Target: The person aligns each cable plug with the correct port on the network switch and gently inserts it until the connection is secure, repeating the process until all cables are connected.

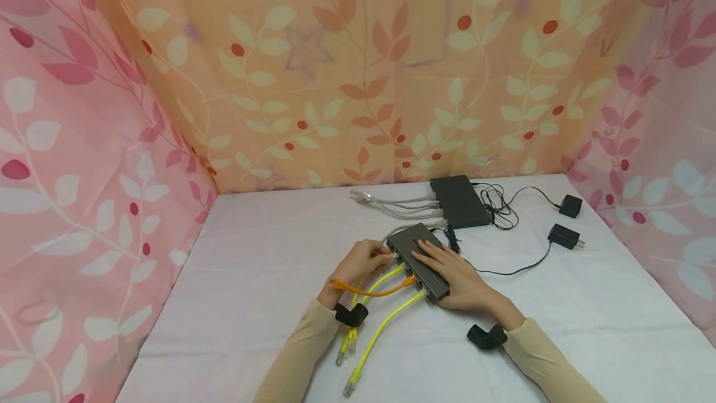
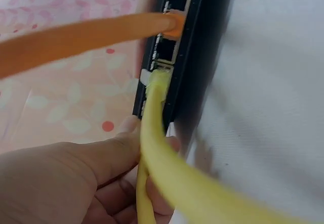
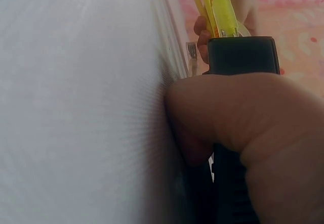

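A dark network switch [image 1: 416, 254] lies at an angle between the hands, its row of ports facing left. My left hand [image 1: 366, 261] pinches a yellow network cable [image 2: 145, 193] at the port row's far end; the fingers hide its plug. Another yellow cable [image 1: 386, 278], an orange cable [image 1: 375, 294] and a nearer yellow cable [image 1: 388, 327] are plugged into the same row. The right hand [image 1: 461, 275] grips the switch, fingers spread across its top. Its thumb [image 3: 202, 100] wraps the near side, as the right wrist view shows.
Behind stands a second black box [image 1: 461, 201] with several grey cables [image 1: 405, 203] on its left. Two black power adapters [image 1: 564, 237] lie at right, their thin cords running to the boxes. Loose yellow cable plugs [image 1: 351, 384] rest near the front. Patterned curtains [image 1: 358, 79] enclose the table.
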`<state>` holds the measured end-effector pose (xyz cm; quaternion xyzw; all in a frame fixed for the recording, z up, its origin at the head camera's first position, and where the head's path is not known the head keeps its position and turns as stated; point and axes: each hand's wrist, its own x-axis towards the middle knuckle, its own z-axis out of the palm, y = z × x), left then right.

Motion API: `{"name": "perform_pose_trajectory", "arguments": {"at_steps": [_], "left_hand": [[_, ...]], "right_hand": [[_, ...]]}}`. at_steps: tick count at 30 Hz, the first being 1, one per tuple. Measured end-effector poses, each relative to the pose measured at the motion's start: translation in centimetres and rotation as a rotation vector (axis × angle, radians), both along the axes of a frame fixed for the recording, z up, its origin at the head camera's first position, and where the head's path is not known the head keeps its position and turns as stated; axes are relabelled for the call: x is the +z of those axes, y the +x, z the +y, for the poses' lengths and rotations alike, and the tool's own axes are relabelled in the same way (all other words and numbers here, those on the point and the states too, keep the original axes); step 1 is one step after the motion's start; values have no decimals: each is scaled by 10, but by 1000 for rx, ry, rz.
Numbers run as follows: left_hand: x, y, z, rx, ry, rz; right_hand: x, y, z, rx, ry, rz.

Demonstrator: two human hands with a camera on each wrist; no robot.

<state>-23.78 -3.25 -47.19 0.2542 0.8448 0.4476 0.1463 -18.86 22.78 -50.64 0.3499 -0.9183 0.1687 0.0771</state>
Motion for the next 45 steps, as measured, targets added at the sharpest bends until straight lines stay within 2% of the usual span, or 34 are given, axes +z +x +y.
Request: {"name": "perform_pose_trajectory", "arguments": {"at_steps": [7,13,18,30,45], "left_hand": [[5,-7,2,13,-5,-77],[7,-13,4,-5,-37,-72],[4,-16,3,13,-49,-100],[1,-9,0,37,92,-219],[-1,-12,0,20,92,-209]], "right_hand": [[2,0,1,1,-4,7],[4,0,2,1,-6,4],[4,-1,2,12,-4,9],[2,0,0,-6,-2,-14],[1,0,1,-15,-2,-18]]}}
